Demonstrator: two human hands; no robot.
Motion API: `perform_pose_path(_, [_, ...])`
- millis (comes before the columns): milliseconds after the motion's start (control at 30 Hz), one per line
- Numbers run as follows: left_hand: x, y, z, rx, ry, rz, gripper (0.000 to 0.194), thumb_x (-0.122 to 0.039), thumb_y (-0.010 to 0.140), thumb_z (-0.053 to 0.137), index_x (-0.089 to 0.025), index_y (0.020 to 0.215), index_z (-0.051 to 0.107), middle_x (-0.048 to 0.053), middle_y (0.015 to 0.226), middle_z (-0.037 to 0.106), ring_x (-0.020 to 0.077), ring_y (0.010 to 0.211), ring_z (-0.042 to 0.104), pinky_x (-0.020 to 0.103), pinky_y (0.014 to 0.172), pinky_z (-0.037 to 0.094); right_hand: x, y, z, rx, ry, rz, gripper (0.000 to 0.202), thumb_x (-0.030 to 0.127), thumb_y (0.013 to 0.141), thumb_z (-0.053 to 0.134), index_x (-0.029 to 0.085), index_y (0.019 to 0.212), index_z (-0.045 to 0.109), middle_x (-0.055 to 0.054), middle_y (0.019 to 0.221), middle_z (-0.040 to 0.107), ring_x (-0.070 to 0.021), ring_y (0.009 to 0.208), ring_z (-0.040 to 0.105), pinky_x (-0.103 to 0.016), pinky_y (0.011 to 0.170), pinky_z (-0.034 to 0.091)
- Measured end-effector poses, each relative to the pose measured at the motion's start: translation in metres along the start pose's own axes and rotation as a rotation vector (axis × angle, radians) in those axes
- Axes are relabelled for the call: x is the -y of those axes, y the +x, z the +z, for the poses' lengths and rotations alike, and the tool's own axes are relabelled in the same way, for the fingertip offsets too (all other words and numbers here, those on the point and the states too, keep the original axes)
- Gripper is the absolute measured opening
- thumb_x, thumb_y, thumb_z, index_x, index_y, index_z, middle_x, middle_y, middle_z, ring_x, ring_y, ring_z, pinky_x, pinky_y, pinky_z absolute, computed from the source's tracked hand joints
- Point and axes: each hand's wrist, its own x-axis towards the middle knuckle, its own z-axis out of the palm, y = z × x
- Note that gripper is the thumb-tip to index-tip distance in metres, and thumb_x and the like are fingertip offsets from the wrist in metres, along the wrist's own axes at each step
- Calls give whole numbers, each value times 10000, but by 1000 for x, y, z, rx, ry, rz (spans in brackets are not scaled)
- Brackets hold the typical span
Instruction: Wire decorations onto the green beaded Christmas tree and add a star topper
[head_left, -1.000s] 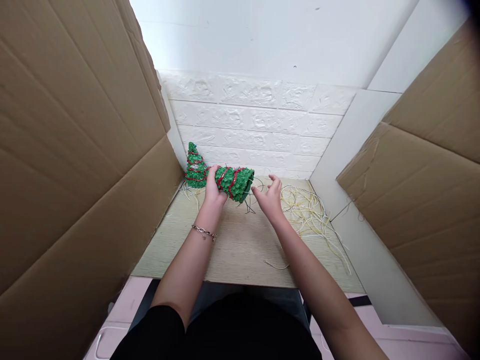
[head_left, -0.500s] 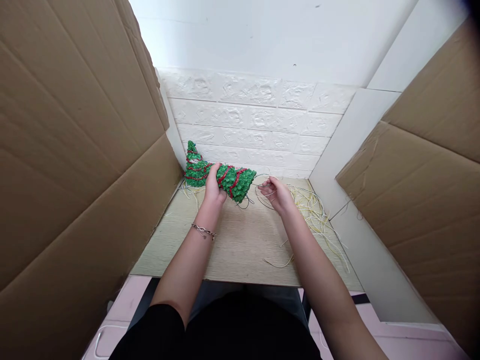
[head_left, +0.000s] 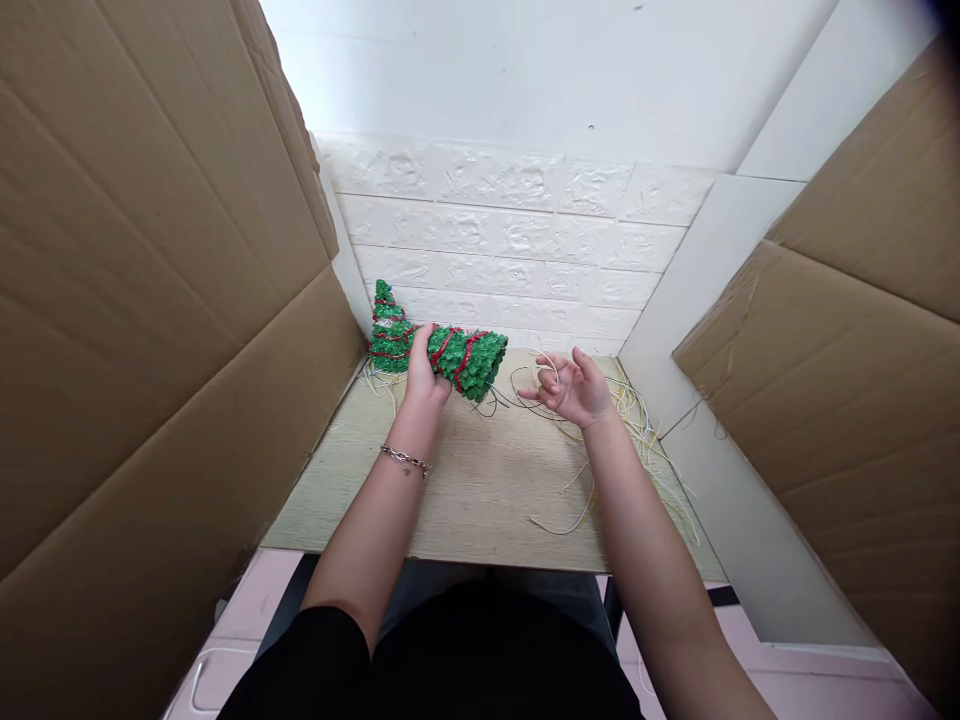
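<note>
My left hand is wrapped around a small green Christmas tree with red garland, which is tilted on its side with its wide base to the right. From under that base trail thin dark wires. To the right, my right hand is palm up, some fingers spread and others partly curled. A thin white cord loops by its fingers, and I see no firm grip on it. A second green tree with red garland stands upright at the back left.
A tangle of white and yellow cords lies on the right of the wooden table. Cardboard panels flank both sides, left and right. A white brick-pattern wall closes off the back.
My right hand has moved a little right and turned palm up, its fingers spreading from a pinch near the wires. The held tree has shifted slightly left.
</note>
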Motion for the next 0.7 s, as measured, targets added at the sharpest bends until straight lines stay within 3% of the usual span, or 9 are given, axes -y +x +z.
perform_pose_path(100, [0,2,-2,1,-7,-4,147,-269,634,682,-190,670,563,-26,664,635,136,613,608,268,652,518,1,0,-3,-64,-4,25,502,624,817,334,201,757,598,94,437,389,-83,318,367,-478,791,472])
perform_pose_path(300, [-1,2,-2,-3,-28,5,150,-271,630,688,-186,694,582,-27,677,643,131,627,611,261,686,519,8,-3,-9,-193,176,1,508,574,852,339,190,583,535,38,465,467,-113,386,478,-403,665,514])
perform_pose_path(400, [-1,3,-3,-11,-28,3,155,-286,644,678,-179,707,586,-15,689,647,138,639,614,265,686,516,12,-4,-14,-257,279,-25,423,551,841,390,189,729,580,-10,679,628,-118,486,559,-275,494,493])
perform_pose_path(533, [-1,4,-4,5,-35,6,164,-302,657,672,-175,690,574,-9,669,640,141,628,609,260,657,506,13,-2,-24,-305,338,-56,342,513,806,461,205,908,570,-27,890,666,-117,595,607,-185,391,433])
perform_pose_path(600, [-1,5,-4,10,-48,7,157,-297,663,667,-177,682,567,-11,661,638,141,620,606,259,643,500,11,0,-29,-407,326,-77,296,474,787,485,209,892,565,-18,878,661,-107,584,595,-185,412,442])
perform_pose_path(700, [-1,4,-3,-5,-66,-3,140,-289,675,652,-179,683,564,-13,656,635,139,617,604,263,659,496,6,3,-35,-690,127,-94,211,397,758,496,206,806,573,0,825,641,-84,540,544,-189,462,439])
